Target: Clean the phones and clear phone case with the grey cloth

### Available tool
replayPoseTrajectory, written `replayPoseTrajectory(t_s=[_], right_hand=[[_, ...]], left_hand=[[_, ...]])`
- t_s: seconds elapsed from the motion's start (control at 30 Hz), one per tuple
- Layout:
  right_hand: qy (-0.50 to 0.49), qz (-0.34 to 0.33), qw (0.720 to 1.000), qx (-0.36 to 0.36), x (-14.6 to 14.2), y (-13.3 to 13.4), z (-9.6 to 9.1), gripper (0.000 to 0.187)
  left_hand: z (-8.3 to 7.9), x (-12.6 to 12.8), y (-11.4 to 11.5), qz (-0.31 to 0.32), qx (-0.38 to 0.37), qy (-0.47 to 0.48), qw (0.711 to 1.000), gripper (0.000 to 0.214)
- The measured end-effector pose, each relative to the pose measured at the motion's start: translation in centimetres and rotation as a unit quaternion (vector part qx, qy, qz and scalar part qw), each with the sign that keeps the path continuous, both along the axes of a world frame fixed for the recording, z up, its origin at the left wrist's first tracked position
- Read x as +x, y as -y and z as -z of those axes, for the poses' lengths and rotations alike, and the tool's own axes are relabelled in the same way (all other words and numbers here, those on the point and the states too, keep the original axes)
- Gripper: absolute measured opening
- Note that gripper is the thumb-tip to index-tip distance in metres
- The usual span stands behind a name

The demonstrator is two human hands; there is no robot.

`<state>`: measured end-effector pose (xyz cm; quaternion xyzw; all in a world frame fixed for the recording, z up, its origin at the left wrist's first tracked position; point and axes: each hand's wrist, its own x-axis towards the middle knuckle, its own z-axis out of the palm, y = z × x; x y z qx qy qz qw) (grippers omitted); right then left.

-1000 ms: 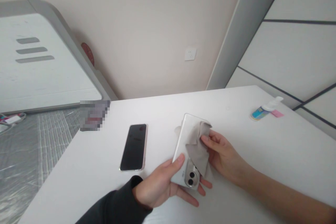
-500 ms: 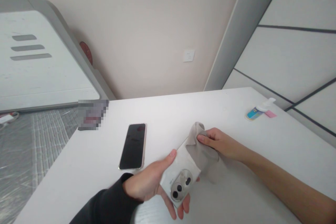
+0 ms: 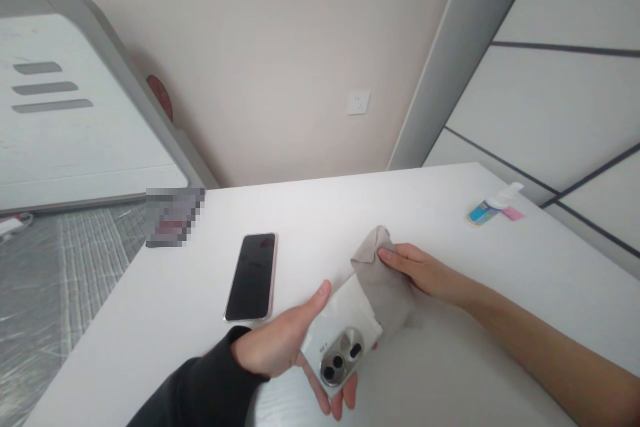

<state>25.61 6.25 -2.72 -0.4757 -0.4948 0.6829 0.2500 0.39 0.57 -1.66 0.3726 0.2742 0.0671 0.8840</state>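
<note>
My left hand [image 3: 277,340] grips a white smartphone [image 3: 343,320] from below, back side up, with its round silver camera module [image 3: 341,357] showing. The thumb lies along one long edge and the fingertips curl under the phone. My right hand [image 3: 420,273] presses a grey microfibre cloth [image 3: 383,283] onto the phone's far end, which the cloth hides. A second smartphone [image 3: 251,277] with a dark screen and gold edge lies on the white table [image 3: 150,320], left of my left hand and apart from it.
A small spray bottle with a blue label [image 3: 493,208] and a pink square [image 3: 513,213] lie at the table's far right. A pixelated object [image 3: 175,217] sits at the far left corner. Wall panels stand beyond the table, and a grey floor lies left.
The white smartphone has turned clockwise and lies flatter in my left hand. The cloth and my right hand now sit at its far end, with more of the phone's back showing.
</note>
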Motion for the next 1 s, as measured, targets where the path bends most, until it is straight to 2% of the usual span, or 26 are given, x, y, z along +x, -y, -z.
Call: replayPoseTrajectory(t_s=[0.1,0.2,0.33,0.5,0.67,0.77,0.87,0.93,1.0], right_hand=[[-0.128,-0.022,0.989,-0.077,0.1,0.0,0.2,0.053],[-0.186,-0.021,0.979,-0.076,0.0,-0.1,0.4,0.045],[-0.15,-0.037,0.987,-0.041,0.0,-0.5,0.3,0.044],[-0.057,-0.093,0.992,0.065,0.1,-1.1,0.2,0.052],[0.0,-0.061,0.988,0.142,0.0,-0.7,0.1,0.056],[-0.058,-0.055,0.988,0.132,-0.1,-0.4,0.0,0.049],[-0.103,-0.092,0.986,0.09,0.1,-0.5,-0.2,0.052],[-0.082,-0.12,0.987,0.074,0.3,-0.6,-0.4,0.054],[-0.03,-0.106,0.989,0.103,0.5,-0.9,-0.6,0.054]], left_hand=[[-0.3,0.0,-0.1,-0.009,0.008,-0.007,1.0,0.103],[-0.8,0.0,-0.1,-0.021,0.019,-0.017,0.999,0.105],[-1.1,0.0,0.0,-0.029,0.026,-0.029,0.999,0.105],[-1.4,0.3,0.0,-0.038,0.024,-0.038,0.998,0.098],[-1.3,0.2,0.1,-0.046,0.023,-0.037,0.998,0.097],[-1.0,0.0,0.2,-0.057,0.032,-0.065,0.996,0.096],[-1.1,0.1,0.4,-0.053,0.042,-0.081,0.994,0.097],[-1.2,0.2,0.5,-0.054,0.046,-0.081,0.994,0.094],[-1.2,0.2,0.5,-0.07,0.037,-0.074,0.994,0.088]])
